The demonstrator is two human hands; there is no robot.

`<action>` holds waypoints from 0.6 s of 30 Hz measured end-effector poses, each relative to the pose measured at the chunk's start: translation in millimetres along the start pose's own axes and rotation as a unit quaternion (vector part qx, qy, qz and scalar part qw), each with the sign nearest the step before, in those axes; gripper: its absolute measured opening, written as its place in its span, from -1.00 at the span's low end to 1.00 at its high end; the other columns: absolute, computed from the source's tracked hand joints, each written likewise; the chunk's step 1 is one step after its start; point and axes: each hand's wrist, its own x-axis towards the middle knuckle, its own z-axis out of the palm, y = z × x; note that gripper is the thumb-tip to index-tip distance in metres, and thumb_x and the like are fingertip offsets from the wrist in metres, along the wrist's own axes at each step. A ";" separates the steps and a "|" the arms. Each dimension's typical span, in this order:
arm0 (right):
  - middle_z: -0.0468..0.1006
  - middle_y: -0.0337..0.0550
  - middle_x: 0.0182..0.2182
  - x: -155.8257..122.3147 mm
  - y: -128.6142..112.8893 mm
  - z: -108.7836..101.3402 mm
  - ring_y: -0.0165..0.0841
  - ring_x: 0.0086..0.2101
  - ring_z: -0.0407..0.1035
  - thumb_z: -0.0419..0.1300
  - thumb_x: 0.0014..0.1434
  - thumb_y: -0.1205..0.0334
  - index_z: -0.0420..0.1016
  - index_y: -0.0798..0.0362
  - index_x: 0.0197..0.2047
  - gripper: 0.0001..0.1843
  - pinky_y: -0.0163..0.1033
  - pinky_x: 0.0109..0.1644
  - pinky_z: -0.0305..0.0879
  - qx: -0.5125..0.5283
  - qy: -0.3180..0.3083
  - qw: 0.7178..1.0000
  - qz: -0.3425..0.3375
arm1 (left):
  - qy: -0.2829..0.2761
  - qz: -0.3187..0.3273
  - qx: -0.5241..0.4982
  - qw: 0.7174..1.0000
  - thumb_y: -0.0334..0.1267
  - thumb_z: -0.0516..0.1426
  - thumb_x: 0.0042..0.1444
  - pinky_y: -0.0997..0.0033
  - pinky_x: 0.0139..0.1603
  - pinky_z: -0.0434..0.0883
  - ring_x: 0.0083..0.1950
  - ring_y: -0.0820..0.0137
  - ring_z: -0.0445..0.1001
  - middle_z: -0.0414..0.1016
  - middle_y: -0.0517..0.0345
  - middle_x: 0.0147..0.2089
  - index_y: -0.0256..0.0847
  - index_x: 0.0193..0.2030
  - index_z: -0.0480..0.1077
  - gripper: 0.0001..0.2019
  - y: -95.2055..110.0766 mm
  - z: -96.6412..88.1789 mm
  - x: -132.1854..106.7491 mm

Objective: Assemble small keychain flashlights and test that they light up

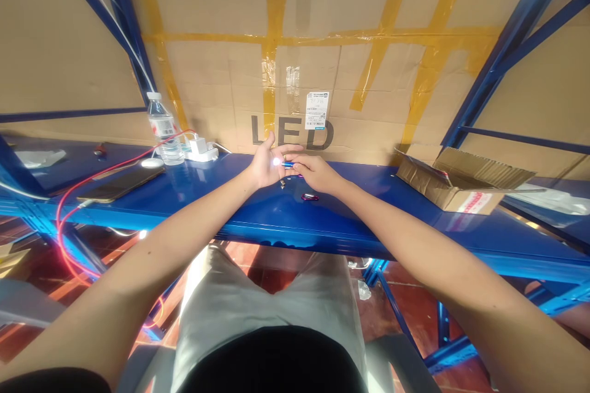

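Note:
My right hand [317, 174] is closed on a small blue flashlight [287, 164], its lit end pointing left. A bright white spot glows on the palm of my left hand [267, 166], whose fingers are spread and whose thumb points up. The flashlight's tip is close to that palm; I cannot tell whether they touch. Below the hands, on the blue shelf top [258, 215], lie a purple-red carabiner [310, 197] and several tiny metallic pieces [283, 184], too small to name.
To the left stand a water bottle [165, 129], a white power strip [203, 152] with a charger, and a dark phone [122, 185] on a red cable [99, 175]. An open cardboard box [454, 187] sits right. A large cardboard sheet [221, 73] closes off the back.

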 end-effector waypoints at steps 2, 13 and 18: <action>0.61 -0.17 0.19 0.0 0.1 -0.1 -0.17 0.21 0.46 0.02 0.36 0.35 0.63 -0.09 0.18 -0.52 0.07 0.35 0.33 0.001 0.000 1.000 0.000 | -0.002 -0.001 -0.001 1.000 0.37 -0.27 0.36 0.13 -0.15 0.56 -0.23 0.13 0.63 0.65 -0.23 -0.23 -0.43 0.12 0.52 -0.11 -0.2 -0.4 0.0; 0.61 -0.17 0.19 0.3 2.8 1.3 -0.14 0.22 0.45 0.06 0.35 0.34 0.64 -0.10 0.17 -0.54 0.11 0.35 0.33 0.009 0.003 1.000 0.005 | 0.007 0.000 0.005 1.000 0.38 -0.28 0.35 0.13 -0.15 0.56 -0.22 0.13 0.63 0.64 -0.22 -0.24 -0.42 0.12 0.52 -0.10 0.1 1.3 -0.1; 0.60 -0.11 0.20 0.5 2.9 2.0 -0.15 0.21 0.46 0.03 0.36 0.36 0.61 -0.06 0.21 -0.52 0.10 0.37 0.31 -0.001 0.007 1.000 0.011 | 0.007 0.000 0.011 1.000 0.35 -0.27 0.37 0.13 -0.17 0.56 -0.25 0.12 0.63 0.63 -0.21 -0.27 -0.43 0.12 0.53 -0.12 0.5 2.6 -1.0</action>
